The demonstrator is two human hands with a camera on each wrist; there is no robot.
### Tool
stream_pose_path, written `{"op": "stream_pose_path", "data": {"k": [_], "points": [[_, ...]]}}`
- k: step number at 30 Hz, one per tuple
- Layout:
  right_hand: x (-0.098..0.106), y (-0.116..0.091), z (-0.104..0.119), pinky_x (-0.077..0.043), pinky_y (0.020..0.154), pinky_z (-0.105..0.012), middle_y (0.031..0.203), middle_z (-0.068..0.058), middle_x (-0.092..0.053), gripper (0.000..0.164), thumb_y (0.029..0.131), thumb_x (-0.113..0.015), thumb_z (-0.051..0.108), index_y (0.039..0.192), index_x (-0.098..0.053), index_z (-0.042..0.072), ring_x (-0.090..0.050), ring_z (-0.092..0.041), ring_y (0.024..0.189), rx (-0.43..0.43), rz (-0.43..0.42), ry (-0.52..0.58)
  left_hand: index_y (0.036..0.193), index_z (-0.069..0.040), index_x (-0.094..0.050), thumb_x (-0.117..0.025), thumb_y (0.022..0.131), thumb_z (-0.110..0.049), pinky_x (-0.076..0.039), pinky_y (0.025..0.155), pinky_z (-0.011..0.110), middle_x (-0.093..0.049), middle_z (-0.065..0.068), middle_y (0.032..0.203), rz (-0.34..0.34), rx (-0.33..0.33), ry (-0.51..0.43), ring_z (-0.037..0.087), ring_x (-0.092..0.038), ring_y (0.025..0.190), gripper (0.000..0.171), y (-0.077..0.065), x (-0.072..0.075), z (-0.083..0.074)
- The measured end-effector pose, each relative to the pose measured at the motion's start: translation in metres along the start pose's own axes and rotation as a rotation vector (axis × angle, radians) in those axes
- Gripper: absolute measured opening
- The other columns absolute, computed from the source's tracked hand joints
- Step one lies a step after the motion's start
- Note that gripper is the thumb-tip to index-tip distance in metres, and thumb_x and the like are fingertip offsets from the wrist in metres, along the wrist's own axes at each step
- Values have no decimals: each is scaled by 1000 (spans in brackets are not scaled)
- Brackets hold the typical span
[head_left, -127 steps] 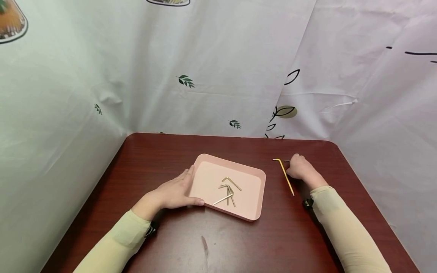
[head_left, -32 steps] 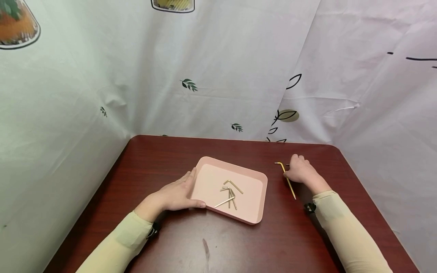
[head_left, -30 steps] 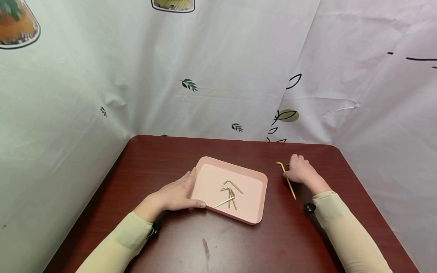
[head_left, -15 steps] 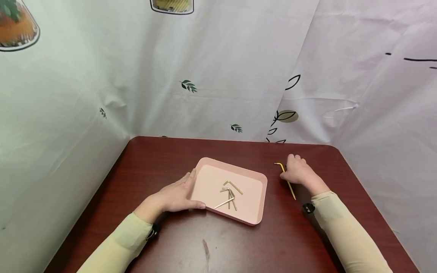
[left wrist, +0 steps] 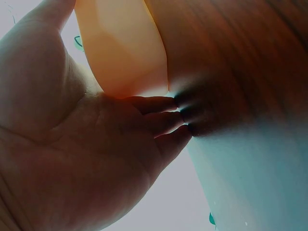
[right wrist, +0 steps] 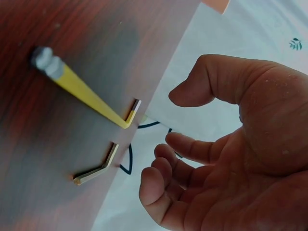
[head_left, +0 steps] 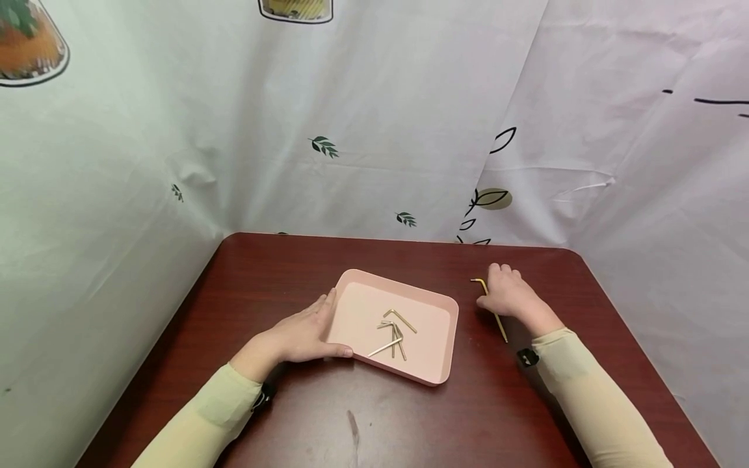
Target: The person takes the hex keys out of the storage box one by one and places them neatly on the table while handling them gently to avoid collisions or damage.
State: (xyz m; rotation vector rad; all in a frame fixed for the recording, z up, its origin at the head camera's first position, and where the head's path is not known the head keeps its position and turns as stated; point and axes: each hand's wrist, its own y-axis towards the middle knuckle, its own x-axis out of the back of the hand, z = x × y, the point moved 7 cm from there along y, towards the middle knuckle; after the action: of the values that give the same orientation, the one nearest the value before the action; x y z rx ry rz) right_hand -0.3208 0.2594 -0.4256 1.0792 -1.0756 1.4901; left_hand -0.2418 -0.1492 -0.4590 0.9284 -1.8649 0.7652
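Your left hand (head_left: pixel 301 333), fingers straight, touches the smooth pink tray (head_left: pixel 359 305), midway between the side edges of the glossy counter (head_left: pixel 275 266); thin L-shaped metal keys (head_left: pixel 405 322) lie inside. Toward the counter's far right corner, your empty right hand (head_left: pixel 511 296), fingers loosely bent, hovers by a yellow L-shaped rod (right wrist: pixel 91 98) and a shorter bent metal key (right wrist: pixel 91 174)

Head: high over reddish-brown wood-grain tabletop (head_left: pixel 433 419), facing twelve o'clock and down; farthest. Left wrist: close, facing palm of bare left hand (left wrist: pixel 82 139); shares pale-pink shallow rectangular tray (head_left: pixel 426 344) with head. Right wrist: close, facing bare right hand (right wrist: pixel 240 144); yellow L-shaped hex key (right wrist: pixel 91 98), ten o'clock, shared likewise.
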Motion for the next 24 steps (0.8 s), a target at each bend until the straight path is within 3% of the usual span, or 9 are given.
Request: {"op": "stream_pose_path", "data": {"k": [24], "points": [[6, -8, 27, -50, 93, -66, 108, -29, -55, 46, 83, -80, 18, 109, -51, -7, -56, -55, 108, 69, -34, 11, 174, 10, -8, -72, 93, -81, -33, 130, 56, -14, 30, 182, 3, 3, 5, 46, -23, 167, 138, 2, -1, 1]]}}
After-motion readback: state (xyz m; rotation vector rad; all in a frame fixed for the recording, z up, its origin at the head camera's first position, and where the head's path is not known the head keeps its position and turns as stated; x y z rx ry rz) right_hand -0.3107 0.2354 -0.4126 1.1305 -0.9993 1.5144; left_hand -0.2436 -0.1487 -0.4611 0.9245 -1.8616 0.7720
